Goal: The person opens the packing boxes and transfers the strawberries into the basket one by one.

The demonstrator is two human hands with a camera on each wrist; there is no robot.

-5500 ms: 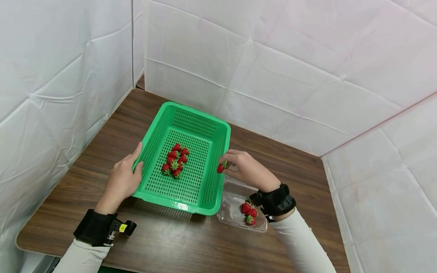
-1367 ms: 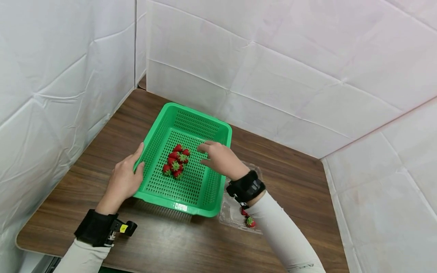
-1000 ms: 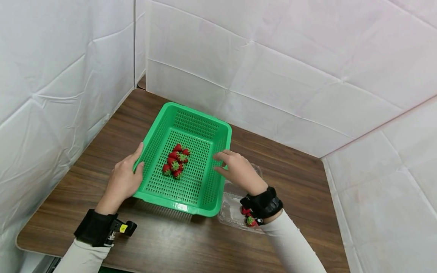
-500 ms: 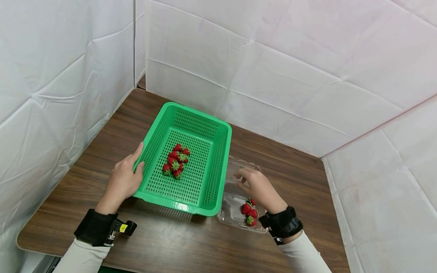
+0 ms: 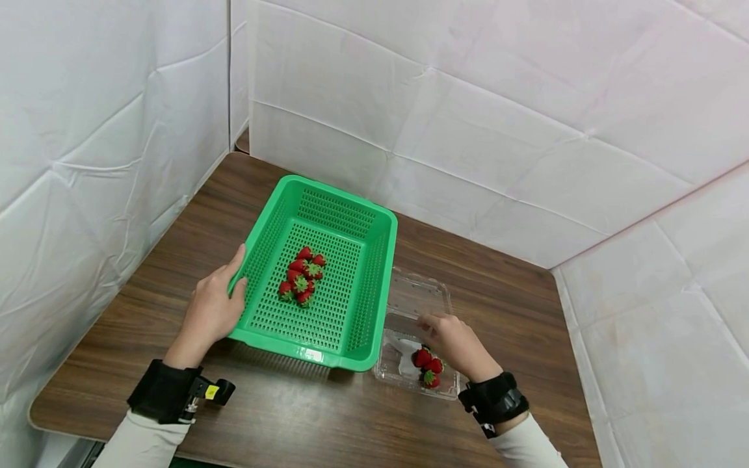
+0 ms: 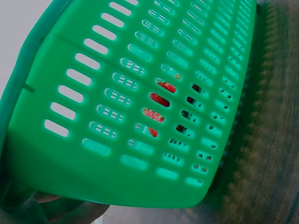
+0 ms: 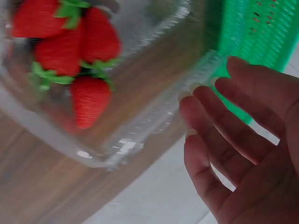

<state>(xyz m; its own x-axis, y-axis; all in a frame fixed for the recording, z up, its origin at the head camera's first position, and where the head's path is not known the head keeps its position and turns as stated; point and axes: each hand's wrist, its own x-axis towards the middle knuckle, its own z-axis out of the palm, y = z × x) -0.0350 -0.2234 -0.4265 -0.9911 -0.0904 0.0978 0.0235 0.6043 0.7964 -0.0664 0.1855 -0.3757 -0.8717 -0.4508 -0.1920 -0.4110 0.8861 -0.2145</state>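
While my left hand grips the green perforated plastic basket, long axis toward 1 o'clock, my right hand, fingers relaxed, hovers over red strawberries in the clear plastic clamshell; I read no labels.

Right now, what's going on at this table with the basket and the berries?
A person is working over a brown wooden table. The left hand grips the near-left rim of a green perforated plastic basket, which holds a small cluster of red strawberries. The right hand, fingers relaxed and holding nothing, hovers over a clear plastic clamshell box beside the basket, close to the few red strawberries left in it.
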